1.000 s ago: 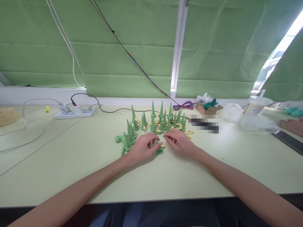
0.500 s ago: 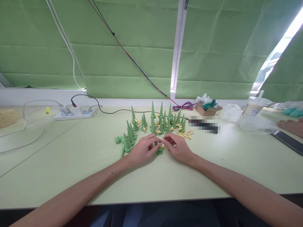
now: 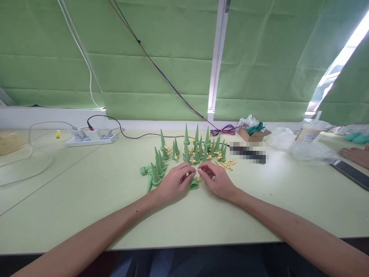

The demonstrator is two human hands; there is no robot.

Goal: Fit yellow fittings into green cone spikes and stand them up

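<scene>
The pale table [image 3: 115, 215] bears grouped green cones [image 3: 196, 155], mostly upright. Nearer me, my left hand [image 3: 178, 179] and right hand [image 3: 216, 179] face each other, fingertips nearly closed; I cannot tell what either holds. One tipped cone [image 3: 193, 184] lies between them, yellow pieces [image 3: 226, 165] beyond my right.

Office-like workroom, long table [image 3: 201, 223], white power strip [image 3: 89, 142], green blinds [image 3: 161, 30]

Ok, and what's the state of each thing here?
Left hand, curled, contents unclear
Right hand, curled, contents unclear
Nearest green piece, opening facing camera
Leftmost green cones, lying down
Remaining green cones, upright
Yellow pile, loose
Cardboard box, open, filled
Cup, straw in
Phone, flat
Power strip, plugs inserted
</scene>
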